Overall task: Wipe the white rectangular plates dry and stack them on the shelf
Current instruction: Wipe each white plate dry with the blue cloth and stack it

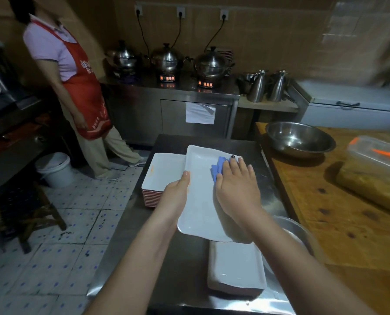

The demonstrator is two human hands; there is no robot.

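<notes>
A white rectangular plate [200,201] is held above the steel table [180,269]. My left hand [177,189] grips its left edge, thumb on top. My right hand [237,185] lies flat on a blue cloth [219,167] and presses it onto the plate's upper right part. To the left stands a tall stack of white plates [164,173] with red undersides. A shorter stack of plates [237,267] lies near the table's front edge, partly under the held plate.
A steel bowl [299,138] and a plastic container [375,155] sit on the wooden counter [325,212] to the right. Another steel basin [289,233] edges out beside my right arm. A person in a red apron [85,87] stands at the left, near a white bucket [55,169].
</notes>
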